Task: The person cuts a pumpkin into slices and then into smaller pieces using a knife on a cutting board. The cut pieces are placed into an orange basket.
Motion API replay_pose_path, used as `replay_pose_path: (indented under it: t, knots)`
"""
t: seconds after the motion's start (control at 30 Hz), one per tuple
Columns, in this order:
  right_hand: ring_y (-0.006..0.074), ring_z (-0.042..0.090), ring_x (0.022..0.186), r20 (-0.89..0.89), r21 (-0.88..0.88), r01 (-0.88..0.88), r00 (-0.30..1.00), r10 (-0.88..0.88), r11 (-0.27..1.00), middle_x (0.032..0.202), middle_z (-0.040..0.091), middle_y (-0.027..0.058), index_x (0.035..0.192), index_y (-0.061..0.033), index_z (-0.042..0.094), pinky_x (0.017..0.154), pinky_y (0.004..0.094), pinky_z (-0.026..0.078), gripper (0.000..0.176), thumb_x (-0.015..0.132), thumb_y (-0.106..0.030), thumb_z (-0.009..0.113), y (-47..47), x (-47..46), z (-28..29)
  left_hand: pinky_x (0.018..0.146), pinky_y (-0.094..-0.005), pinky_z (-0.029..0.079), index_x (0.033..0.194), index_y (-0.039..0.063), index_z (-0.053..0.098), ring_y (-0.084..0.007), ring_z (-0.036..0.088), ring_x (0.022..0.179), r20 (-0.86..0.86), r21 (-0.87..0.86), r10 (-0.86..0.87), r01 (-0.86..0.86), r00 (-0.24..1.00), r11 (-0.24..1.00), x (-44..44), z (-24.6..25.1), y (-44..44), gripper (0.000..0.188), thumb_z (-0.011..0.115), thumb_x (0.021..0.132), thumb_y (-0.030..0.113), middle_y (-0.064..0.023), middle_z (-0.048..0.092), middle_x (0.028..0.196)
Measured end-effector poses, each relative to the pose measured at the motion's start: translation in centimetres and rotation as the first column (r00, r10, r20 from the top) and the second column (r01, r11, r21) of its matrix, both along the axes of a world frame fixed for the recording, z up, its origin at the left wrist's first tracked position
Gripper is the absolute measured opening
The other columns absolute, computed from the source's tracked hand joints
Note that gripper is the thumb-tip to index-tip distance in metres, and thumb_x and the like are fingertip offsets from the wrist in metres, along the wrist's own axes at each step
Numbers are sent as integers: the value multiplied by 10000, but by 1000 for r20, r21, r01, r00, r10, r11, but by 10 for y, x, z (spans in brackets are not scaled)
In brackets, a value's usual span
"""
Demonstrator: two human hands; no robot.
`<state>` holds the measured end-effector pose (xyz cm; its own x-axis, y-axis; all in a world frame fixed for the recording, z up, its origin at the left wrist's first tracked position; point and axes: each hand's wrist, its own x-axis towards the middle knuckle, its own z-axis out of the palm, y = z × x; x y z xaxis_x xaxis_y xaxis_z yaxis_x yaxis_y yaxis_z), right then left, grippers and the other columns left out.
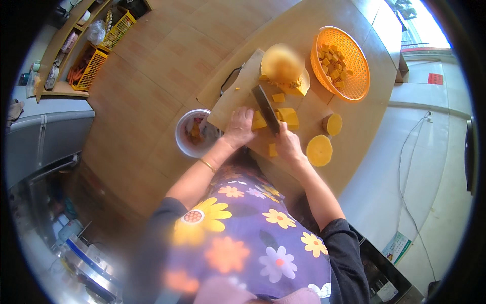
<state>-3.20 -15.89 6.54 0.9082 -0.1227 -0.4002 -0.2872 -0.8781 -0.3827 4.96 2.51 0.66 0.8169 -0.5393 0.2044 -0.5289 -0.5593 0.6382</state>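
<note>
My right hand (pixel 289 143) is closed around the handle of a cleaver (pixel 267 110), whose wide dark blade lies over yellow-orange pumpkin pieces on a wooden cutting board (pixel 243 81). Beside the blade, my left hand (pixel 240 125) rests with its fingertips on a pumpkin piece (pixel 259 121). A larger pumpkin chunk (pixel 289 118) is to the right of the blade. Farther up the board are big cut pumpkin parts (pixel 281 64), one with seeds showing; a blurred spot covers part of them. Small pieces lie above (pixel 278 98) and below the blade.
An orange plastic basket (pixel 364 81) with pumpkin cubes (pixel 334 62) stands at the upper right. Two round pumpkin end pieces (pixel 319 150) sit on the table (pixel 355 125) right of the board. A white bucket (pixel 182 142) with scraps is left of the board. Yellow crates (pixel 91 72) stand on shelves.
</note>
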Motion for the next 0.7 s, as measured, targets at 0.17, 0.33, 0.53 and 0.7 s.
replay_pose_path:
  t: [0.17, 0.33, 0.53, 0.7]
  knots:
    - [491, 615, 856, -8, 112, 127, 992, -127, 986, 897, 645, 301, 1237, 1, 412, 737, 538, 482, 372, 917, -118, 559, -11, -7, 21, 986, -425, 441, 1254, -20, 515, -376, 510, 1154, -167, 194, -144, 176, 975, 965, 9, 13, -9, 630, 771, 698, 127, -199, 537, 1200]
    - [496, 607, 892, -8, 241, 147, 989, -150, 959, 925, 631, 320, 1216, 14, 436, 756, 519, 478, 358, 914, -116, 577, 3, -23, 50, 1110, -383, 367, 1282, -25, 528, -371, 424, 1331, -318, -287, -117, 22, 941, 958, -4, 4, 23, 645, 815, 730, 146, -210, 470, 1370]
    - [493, 618, 859, -224, 159, 95, 973, -58, 983, 859, 628, 310, 1169, 23, 382, 745, 545, 479, 349, 886, -72, 561, 22, -12, 59, 1025, -377, 463, 1228, 6, 592, -362, 537, 1209, -176, -281, -176, 122, 969, 952, -2, -22, 33, 504, 770, 759, 50, -184, 547, 1289]
    - [485, 643, 851, -251, 79, 72, 967, -50, 994, 825, 645, 297, 1084, 11, 381, 752, 529, 515, 382, 763, 29, 588, 31, -8, 42, 976, -388, 501, 1189, 7, 627, -361, 584, 1148, -89, -335, -143, 106, 986, 936, -1, -34, 29, 471, 789, 752, 77, -179, 586, 1242]
